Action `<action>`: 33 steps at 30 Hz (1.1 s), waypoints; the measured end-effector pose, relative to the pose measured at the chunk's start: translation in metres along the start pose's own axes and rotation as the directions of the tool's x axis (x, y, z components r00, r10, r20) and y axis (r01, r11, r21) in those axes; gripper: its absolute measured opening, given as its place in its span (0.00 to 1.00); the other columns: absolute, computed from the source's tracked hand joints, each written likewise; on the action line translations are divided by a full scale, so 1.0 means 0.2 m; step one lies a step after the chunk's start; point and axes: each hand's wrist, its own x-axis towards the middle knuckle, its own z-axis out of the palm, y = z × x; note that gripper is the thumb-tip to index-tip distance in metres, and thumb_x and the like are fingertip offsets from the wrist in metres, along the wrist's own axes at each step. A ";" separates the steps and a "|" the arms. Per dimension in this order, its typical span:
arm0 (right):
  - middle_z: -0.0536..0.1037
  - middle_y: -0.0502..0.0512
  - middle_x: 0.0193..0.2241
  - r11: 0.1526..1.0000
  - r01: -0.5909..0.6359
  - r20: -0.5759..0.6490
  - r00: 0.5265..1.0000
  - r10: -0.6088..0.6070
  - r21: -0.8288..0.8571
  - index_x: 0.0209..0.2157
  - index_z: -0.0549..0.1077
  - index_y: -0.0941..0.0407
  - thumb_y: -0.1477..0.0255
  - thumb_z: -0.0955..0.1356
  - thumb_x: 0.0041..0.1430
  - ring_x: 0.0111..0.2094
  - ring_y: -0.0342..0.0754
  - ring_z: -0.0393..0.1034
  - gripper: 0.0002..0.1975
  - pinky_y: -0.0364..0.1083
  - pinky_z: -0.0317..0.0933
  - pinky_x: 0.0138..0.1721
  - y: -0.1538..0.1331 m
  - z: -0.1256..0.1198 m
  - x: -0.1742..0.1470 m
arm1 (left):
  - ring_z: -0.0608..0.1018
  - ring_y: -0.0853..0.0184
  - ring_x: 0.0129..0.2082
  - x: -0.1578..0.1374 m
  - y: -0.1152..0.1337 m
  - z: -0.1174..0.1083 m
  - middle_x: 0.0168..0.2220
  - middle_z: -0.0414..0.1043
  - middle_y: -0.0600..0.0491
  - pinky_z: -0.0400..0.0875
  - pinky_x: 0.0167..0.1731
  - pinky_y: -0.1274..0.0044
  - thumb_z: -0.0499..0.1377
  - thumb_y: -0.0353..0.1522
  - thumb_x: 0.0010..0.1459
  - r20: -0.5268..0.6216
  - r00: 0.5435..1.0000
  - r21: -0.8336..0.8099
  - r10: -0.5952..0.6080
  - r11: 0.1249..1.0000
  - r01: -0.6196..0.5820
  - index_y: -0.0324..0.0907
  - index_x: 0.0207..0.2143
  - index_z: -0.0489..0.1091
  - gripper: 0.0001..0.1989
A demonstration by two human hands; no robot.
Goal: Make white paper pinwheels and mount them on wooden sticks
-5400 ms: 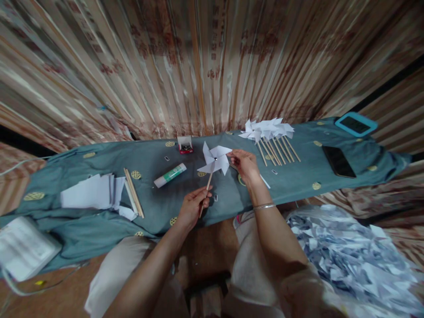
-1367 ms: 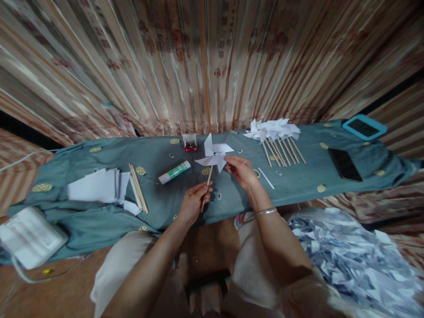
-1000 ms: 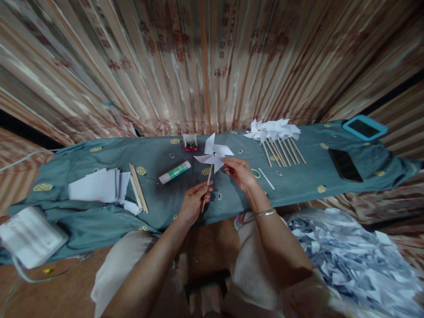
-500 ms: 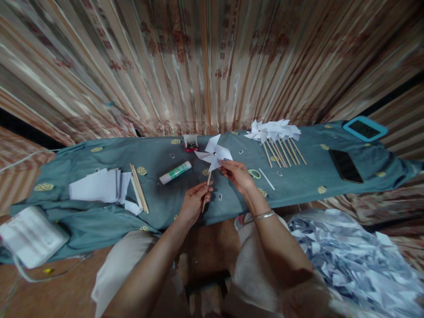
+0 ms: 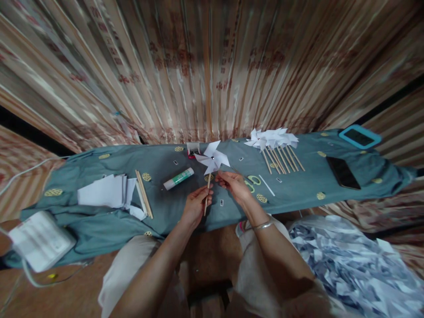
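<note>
My left hand is closed around the thin wooden stick of a white paper pinwheel. The pinwheel stands upright above the table, its blades spread around a small dark pin. Just below the right-hand blades is my right hand, its fingers curled together close to the stick. Whether those fingertips hold anything does not show. Behind the pinwheel, partly covered by it, a small open red and white box holds small dark pieces. A green and white glue stick lies to the left.
Several finished pinwheels lie in a row at the back right. Scissors, a white strip, a phone and a blue-framed device lie rightward. Paper sheets, loose sticks and a white box are leftward.
My right hand has drawn down and slightly left, away from the pinwheel's blade. The blades have turned a little. My left hand keeps its hold on the stick. The view has shifted slightly.
</note>
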 end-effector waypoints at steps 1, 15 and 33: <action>0.78 0.50 0.22 1.000 0.016 -0.001 1.000 -0.016 -0.012 0.19 0.77 0.55 0.49 0.78 0.32 0.22 0.39 0.63 0.24 0.42 0.55 0.24 0.01 0.00 -0.01 | 0.71 0.77 0.21 0.00 0.00 0.00 0.24 0.73 0.54 0.67 0.23 0.84 0.71 0.28 0.44 -0.010 1.000 -0.002 -0.003 1.000 0.003 0.35 0.34 0.80 0.12; 0.74 0.48 0.17 0.946 0.192 0.094 0.980 -0.173 -0.262 0.19 0.75 0.56 0.46 0.73 0.42 0.21 0.41 0.61 0.25 0.42 0.54 0.25 0.17 0.08 -0.23 | 0.74 0.72 0.26 0.02 0.02 -0.03 0.25 0.77 0.53 0.67 0.31 0.80 0.74 0.35 0.38 0.024 0.993 -0.052 0.112 0.992 -0.111 0.37 0.32 0.81 0.16; 0.76 0.49 0.20 0.876 0.237 0.093 0.971 -0.218 -0.419 0.26 0.77 0.57 0.51 0.72 0.49 0.22 0.42 0.65 0.21 0.42 0.59 0.26 0.17 -0.03 -0.22 | 0.73 0.56 0.57 -0.01 0.01 -0.02 0.46 0.80 0.46 0.60 0.59 0.67 0.69 0.37 0.43 0.038 0.992 0.026 0.118 0.993 -0.119 0.43 0.34 0.81 0.13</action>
